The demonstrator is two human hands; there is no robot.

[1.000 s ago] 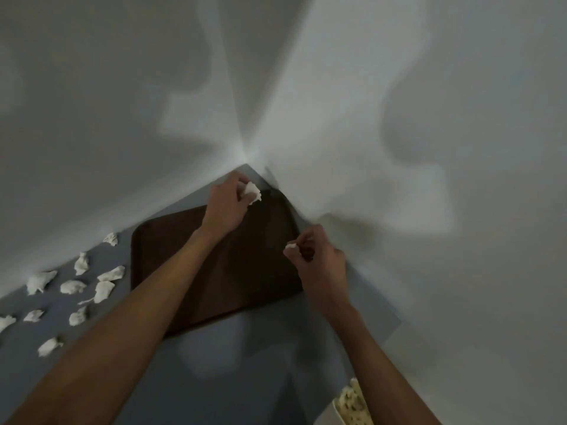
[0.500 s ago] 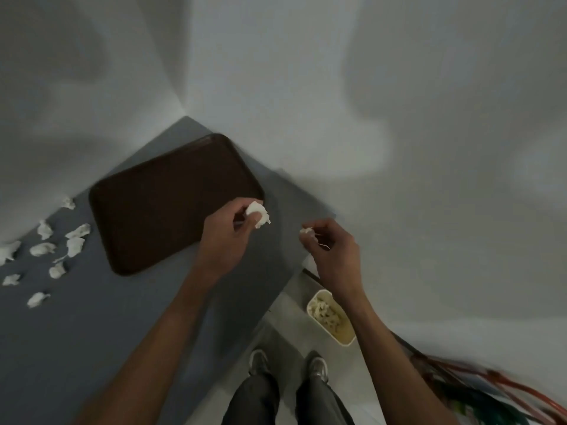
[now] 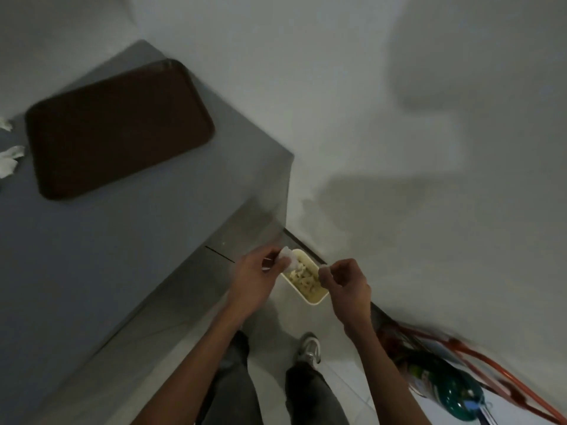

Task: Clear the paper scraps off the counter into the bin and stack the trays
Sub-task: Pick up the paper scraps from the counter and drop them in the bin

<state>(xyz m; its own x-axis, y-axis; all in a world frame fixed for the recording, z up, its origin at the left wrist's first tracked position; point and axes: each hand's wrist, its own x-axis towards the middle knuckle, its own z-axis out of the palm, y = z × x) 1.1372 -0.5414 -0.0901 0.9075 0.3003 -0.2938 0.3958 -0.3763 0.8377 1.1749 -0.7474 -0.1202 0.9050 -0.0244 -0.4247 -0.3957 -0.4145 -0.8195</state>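
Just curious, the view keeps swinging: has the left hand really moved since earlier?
Yes. The left hand, holding a scrap, went from over the tray to above the bin, off the counter.

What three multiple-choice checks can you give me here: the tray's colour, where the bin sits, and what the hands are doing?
1. What colour is the tray?
A) dark brown
B) white
C) green

2. Where is the bin?
A) on the tray
B) on the floor past the end of the counter
C) on the counter

3. What are the hands doing?
A) both are open and empty
B) the left hand and the right hand each pinch a paper scrap
C) both grip the tray

Answers:
1 A, its whole surface is dark brown against the grey counter.
2 B, it stands on the pale floor by the wall, under the hands.
3 B, white paper shows at the fingertips of each hand.
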